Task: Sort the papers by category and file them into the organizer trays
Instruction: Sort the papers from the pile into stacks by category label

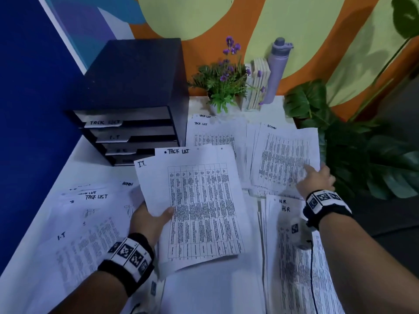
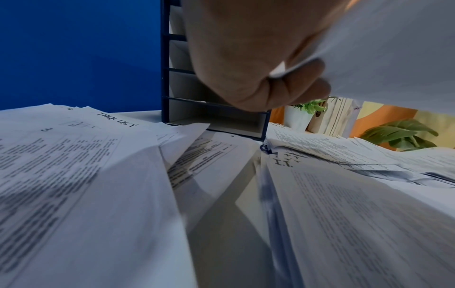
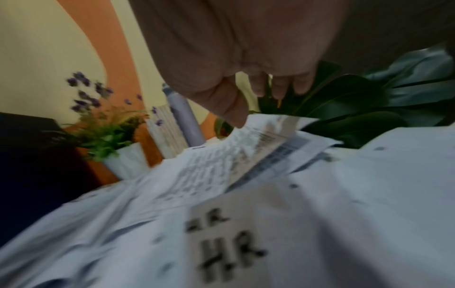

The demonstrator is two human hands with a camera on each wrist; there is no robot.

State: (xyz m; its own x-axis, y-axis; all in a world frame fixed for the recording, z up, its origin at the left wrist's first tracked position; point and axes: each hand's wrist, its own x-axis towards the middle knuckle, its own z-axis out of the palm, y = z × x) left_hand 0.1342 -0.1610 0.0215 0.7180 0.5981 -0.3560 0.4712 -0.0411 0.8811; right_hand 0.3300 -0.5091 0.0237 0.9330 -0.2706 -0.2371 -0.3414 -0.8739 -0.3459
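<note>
My left hand (image 1: 154, 218) (image 2: 246, 58) grips the lower left edge of a small stack of printed sheets (image 1: 199, 207) (image 2: 393, 48), held above the table; the visible headings read "I.T." and "TASK LIST". My right hand (image 1: 317, 177) (image 3: 256, 105) reaches to the ADMIN pile (image 1: 283, 159) at the right. Its thumb lies on the top sheet's lifted edge (image 3: 221, 159), with the fingers past that edge. An HR pile (image 1: 294, 257) (image 3: 226, 253) lies under my right forearm. The dark organizer (image 1: 136, 87) (image 2: 216, 120) stands at the back left with labelled trays.
A TASK LIST pile (image 1: 215, 137) lies behind the held stack. Mixed sheets (image 1: 86, 223) cover the table's left side. A potted purple flower (image 1: 223, 87), books (image 1: 258, 85) and a lilac bottle (image 1: 275, 69) stand at the back wall. A big leafy plant (image 1: 362, 155) crowds the right edge.
</note>
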